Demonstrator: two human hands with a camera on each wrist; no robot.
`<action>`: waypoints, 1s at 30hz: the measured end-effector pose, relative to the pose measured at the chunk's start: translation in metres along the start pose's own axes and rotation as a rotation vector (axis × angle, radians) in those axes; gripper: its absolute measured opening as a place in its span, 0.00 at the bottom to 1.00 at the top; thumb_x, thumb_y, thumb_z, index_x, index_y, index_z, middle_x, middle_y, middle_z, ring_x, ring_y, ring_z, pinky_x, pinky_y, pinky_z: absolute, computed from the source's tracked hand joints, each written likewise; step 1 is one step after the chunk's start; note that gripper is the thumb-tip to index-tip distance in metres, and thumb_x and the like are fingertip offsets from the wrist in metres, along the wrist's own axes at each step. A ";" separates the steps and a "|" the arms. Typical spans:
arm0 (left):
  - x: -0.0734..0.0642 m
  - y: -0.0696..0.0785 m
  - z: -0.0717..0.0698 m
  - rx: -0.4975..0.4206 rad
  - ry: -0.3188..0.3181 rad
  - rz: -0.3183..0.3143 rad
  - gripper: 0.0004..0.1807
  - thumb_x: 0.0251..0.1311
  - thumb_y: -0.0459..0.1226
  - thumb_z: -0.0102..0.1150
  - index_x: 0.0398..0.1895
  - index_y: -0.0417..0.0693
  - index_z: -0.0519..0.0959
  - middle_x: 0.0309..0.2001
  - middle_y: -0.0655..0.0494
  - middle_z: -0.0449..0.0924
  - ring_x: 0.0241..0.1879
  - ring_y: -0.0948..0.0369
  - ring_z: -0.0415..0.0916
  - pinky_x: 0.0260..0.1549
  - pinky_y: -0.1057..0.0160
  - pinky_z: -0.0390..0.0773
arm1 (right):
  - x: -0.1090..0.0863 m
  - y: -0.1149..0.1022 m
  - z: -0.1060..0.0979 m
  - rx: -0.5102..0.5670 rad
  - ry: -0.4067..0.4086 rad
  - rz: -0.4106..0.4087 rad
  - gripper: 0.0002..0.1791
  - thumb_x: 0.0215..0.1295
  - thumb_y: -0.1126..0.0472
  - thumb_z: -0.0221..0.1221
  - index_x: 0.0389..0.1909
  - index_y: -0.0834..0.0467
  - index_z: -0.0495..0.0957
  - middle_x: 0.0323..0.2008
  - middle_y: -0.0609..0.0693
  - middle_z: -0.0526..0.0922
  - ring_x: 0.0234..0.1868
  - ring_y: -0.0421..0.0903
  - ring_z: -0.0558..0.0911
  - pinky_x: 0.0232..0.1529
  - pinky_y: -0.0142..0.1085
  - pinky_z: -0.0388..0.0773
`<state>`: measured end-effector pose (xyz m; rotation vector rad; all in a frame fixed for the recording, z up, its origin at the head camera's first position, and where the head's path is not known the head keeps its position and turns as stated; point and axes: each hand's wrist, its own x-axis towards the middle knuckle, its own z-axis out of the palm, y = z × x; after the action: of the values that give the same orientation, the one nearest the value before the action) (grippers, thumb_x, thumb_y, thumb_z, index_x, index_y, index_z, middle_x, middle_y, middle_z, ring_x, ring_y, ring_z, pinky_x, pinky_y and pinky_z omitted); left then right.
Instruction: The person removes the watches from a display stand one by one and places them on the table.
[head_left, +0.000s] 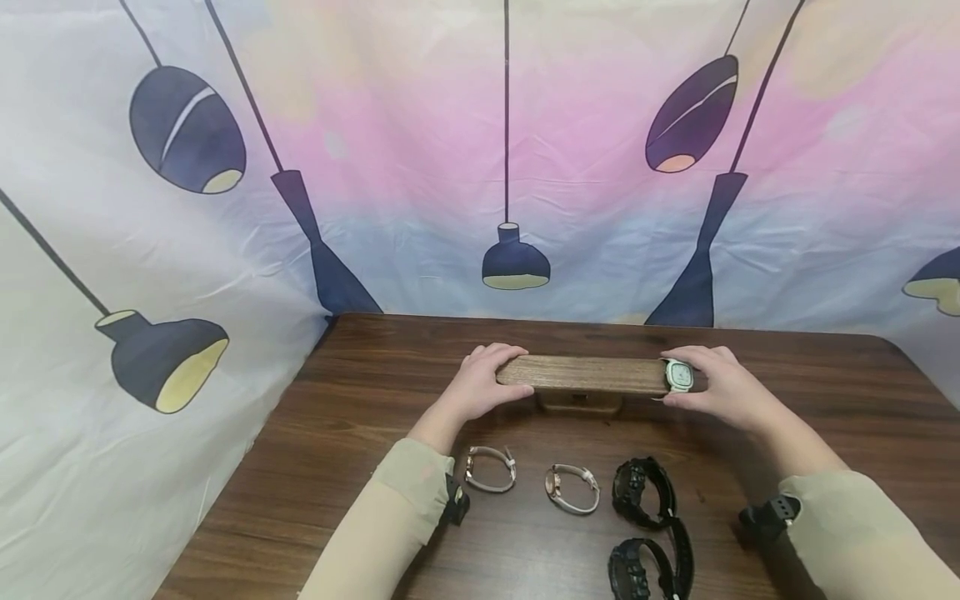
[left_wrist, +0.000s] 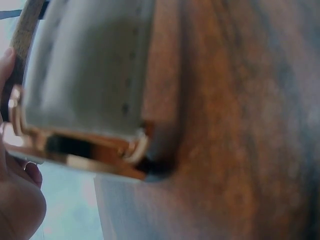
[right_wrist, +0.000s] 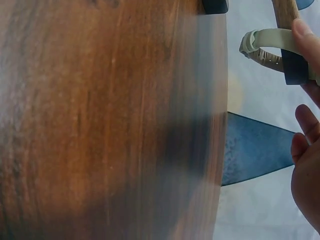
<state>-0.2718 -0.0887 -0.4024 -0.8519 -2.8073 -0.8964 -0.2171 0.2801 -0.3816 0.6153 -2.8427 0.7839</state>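
A wooden watch stand [head_left: 585,375] with a long horizontal bar stands toward the back of the table, its base [head_left: 580,405] below the bar. My left hand [head_left: 480,383] grips the bar's left end, thumb in front and fingers behind. A mint-green watch [head_left: 679,376] is looped around the bar's right end, its face up. My right hand [head_left: 723,392] pinches this watch there between thumb and fingers. In the right wrist view its pale green strap [right_wrist: 272,38] hangs below the bar as a loop.
Nearer on the table [head_left: 345,467] sit two light-strapped watches, the left one [head_left: 470,467] and the middle one [head_left: 552,483]. Two black watches, one farther [head_left: 630,492] and one nearer [head_left: 626,571], lie to the right. A printed cloth [head_left: 420,167] hangs behind.
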 end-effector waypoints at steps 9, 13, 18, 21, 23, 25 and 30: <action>-0.001 0.002 0.000 -0.009 -0.002 0.005 0.34 0.52 0.56 0.64 0.62 0.56 0.72 0.60 0.59 0.70 0.60 0.55 0.62 0.58 0.45 0.57 | -0.003 0.001 -0.001 -0.007 0.015 -0.004 0.37 0.52 0.47 0.67 0.60 0.62 0.70 0.57 0.61 0.72 0.51 0.56 0.64 0.45 0.53 0.64; 0.000 0.002 -0.001 -0.013 0.000 0.012 0.34 0.52 0.56 0.64 0.61 0.55 0.72 0.60 0.59 0.70 0.60 0.55 0.62 0.58 0.43 0.56 | -0.007 0.004 -0.003 -0.018 0.021 0.021 0.36 0.53 0.48 0.67 0.59 0.62 0.70 0.57 0.61 0.72 0.50 0.56 0.65 0.44 0.54 0.64; 0.000 0.000 -0.001 -0.007 0.001 0.002 0.34 0.52 0.56 0.64 0.62 0.56 0.72 0.60 0.60 0.70 0.60 0.55 0.62 0.58 0.43 0.56 | -0.011 0.007 -0.004 -0.017 0.016 0.045 0.37 0.52 0.47 0.67 0.59 0.63 0.71 0.56 0.62 0.73 0.49 0.56 0.65 0.43 0.53 0.65; 0.000 0.000 0.000 -0.005 -0.002 -0.002 0.34 0.52 0.56 0.63 0.62 0.56 0.72 0.60 0.59 0.70 0.60 0.55 0.62 0.59 0.43 0.56 | -0.013 0.007 -0.004 -0.015 0.011 0.047 0.37 0.53 0.47 0.67 0.59 0.63 0.70 0.56 0.62 0.73 0.49 0.56 0.65 0.44 0.54 0.65; 0.000 0.000 0.000 -0.010 -0.004 -0.006 0.34 0.52 0.56 0.63 0.62 0.55 0.71 0.61 0.59 0.69 0.61 0.55 0.61 0.59 0.42 0.55 | -0.013 0.007 -0.005 -0.017 0.010 0.048 0.37 0.53 0.47 0.67 0.59 0.64 0.70 0.56 0.62 0.73 0.49 0.57 0.65 0.44 0.54 0.65; -0.001 0.000 0.000 -0.015 -0.005 -0.010 0.34 0.52 0.56 0.63 0.62 0.55 0.71 0.61 0.59 0.69 0.61 0.54 0.61 0.59 0.41 0.54 | -0.014 0.007 -0.005 -0.019 0.012 0.047 0.37 0.53 0.47 0.67 0.59 0.64 0.70 0.55 0.63 0.74 0.49 0.57 0.66 0.44 0.55 0.65; 0.000 0.000 0.001 -0.016 -0.002 -0.008 0.34 0.52 0.56 0.64 0.62 0.55 0.71 0.60 0.59 0.70 0.61 0.55 0.61 0.59 0.42 0.55 | -0.018 0.005 -0.006 -0.041 0.020 0.082 0.36 0.53 0.46 0.66 0.59 0.61 0.71 0.46 0.61 0.77 0.43 0.54 0.71 0.38 0.49 0.69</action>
<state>-0.2718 -0.0885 -0.4031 -0.8456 -2.8110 -0.9212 -0.2026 0.2942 -0.3828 0.4855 -2.8743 0.7382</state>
